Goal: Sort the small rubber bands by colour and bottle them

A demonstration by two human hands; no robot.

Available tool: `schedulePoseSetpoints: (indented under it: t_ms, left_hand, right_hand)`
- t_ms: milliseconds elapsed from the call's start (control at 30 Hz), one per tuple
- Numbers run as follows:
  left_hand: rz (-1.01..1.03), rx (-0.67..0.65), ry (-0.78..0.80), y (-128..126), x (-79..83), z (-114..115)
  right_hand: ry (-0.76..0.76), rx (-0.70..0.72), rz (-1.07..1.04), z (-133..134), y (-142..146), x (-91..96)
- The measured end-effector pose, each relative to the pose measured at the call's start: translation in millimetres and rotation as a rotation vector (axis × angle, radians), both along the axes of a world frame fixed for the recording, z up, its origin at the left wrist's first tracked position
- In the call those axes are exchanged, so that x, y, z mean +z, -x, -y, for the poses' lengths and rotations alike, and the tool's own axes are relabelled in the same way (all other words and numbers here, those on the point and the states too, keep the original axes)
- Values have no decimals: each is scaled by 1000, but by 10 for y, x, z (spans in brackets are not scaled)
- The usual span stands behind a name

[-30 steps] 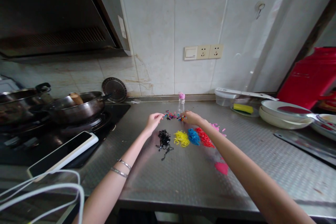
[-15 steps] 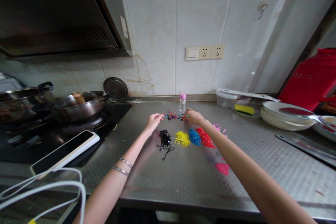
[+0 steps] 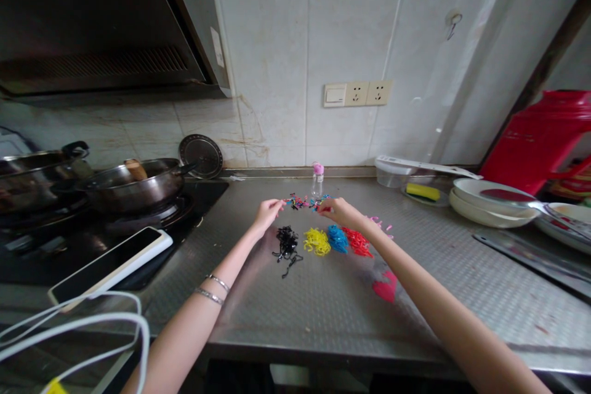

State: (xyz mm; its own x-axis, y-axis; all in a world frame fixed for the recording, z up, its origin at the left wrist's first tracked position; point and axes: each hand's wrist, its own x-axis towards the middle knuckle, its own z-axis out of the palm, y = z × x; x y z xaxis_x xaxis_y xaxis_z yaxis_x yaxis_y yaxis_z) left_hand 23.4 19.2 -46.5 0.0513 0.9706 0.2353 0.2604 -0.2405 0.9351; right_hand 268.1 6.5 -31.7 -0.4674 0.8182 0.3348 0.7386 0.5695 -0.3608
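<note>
Small rubber bands lie sorted by colour on the steel counter (image 3: 323, 314): a black pile (image 3: 286, 242), a yellow pile (image 3: 316, 241), a blue pile (image 3: 338, 238), a red pile (image 3: 358, 242) and a few pink ones (image 3: 377, 222). Behind them sits a mixed-colour heap (image 3: 302, 201). My left hand (image 3: 268, 213) pinches at the heap's left edge. My right hand (image 3: 336, 210) pinches a band at its right edge. Whether the left fingers hold anything is too small to see.
A little pink-capped bottle (image 3: 317, 178) stands behind the heap. A pan (image 3: 127, 186) sits on the stove at left, with a phone (image 3: 108, 264) and white cables (image 3: 78, 326) in front. Bowls (image 3: 489, 203), a sponge (image 3: 422, 191) and a red jug (image 3: 538, 138) are at right. A pink patch (image 3: 384, 288) lies beside my right forearm.
Both hands stay at the mixed heap. My right hand has drawn slightly back toward me; the view has shifted a little.
</note>
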Motion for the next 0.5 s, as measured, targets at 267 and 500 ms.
schedulePoseSetpoints:
  t_ms: [267, 500]
  left_hand:
    - [-12, 4, 9, -5, -33, 22]
    - [-21, -4, 17, -5, -54, 15]
  right_hand:
    - [51, 177, -122, 304, 126, -47]
    - [90, 138, -222, 288, 65, -58]
